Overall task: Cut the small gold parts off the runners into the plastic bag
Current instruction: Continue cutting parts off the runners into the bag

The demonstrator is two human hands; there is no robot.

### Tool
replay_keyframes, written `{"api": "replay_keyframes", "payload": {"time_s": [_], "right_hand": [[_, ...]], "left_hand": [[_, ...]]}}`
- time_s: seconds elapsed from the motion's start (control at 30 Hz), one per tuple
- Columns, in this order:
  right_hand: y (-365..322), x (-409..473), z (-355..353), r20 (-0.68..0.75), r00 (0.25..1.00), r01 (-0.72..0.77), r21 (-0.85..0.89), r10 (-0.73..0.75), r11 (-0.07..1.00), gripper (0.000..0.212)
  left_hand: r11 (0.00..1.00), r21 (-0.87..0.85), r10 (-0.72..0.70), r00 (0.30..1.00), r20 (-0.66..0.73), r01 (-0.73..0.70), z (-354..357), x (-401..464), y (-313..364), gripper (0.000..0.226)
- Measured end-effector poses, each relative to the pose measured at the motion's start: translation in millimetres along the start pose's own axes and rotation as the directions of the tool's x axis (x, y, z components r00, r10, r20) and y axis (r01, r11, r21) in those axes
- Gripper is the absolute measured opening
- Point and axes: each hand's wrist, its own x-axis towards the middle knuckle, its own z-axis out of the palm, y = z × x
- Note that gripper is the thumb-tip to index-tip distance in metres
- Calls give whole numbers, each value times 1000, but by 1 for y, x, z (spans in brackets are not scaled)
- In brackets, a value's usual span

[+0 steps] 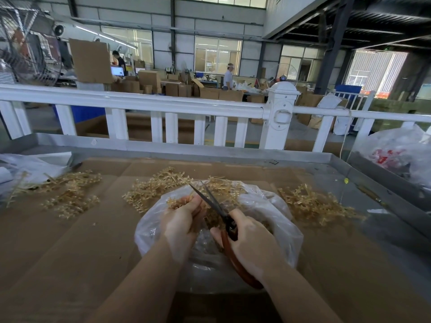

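A clear plastic bag point(275, 206) lies open on the cardboard in front of me, with small gold parts point(211, 217) inside. My left hand point(180, 226) holds a gold runner point(178, 201) over the bag's mouth. My right hand point(250, 241) grips the red handles of a pair of scissors point(215, 202). The dark blades are spread open and point up and left, just right of the runner. Part of the runner is hidden by my fingers.
Heaps of gold runners lie on the cardboard: one at left point(67, 194), one behind the bag point(156, 185), one at right point(314, 202). A metal tray rim point(210, 152) and a white railing point(149, 102) stand behind. Another plastic bag point(396, 150) sits far right.
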Motion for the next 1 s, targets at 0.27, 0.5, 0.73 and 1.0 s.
{"api": "replay_keyframes", "payload": {"time_s": [0.27, 0.5, 0.73, 1.0], "right_hand": [[3, 0, 4, 63, 998, -21, 25, 19, 999, 32], [2, 3, 2, 71, 997, -28, 44, 25, 999, 31], [3, 3, 2, 35, 999, -31, 48, 29, 998, 34], [3, -1, 1, -9, 1000, -12, 85, 13, 996, 29]], "left_hand": [[1000, -3, 4, 999, -51, -4, -1, 4, -1, 3], [1000, 16, 10, 1000, 5, -10, 1, -1, -4, 5], [1000, 24, -10, 1000, -24, 11, 2, -2, -1, 8], [996, 3, -89, 996, 13, 89, 7, -3, 3, 8]]}}
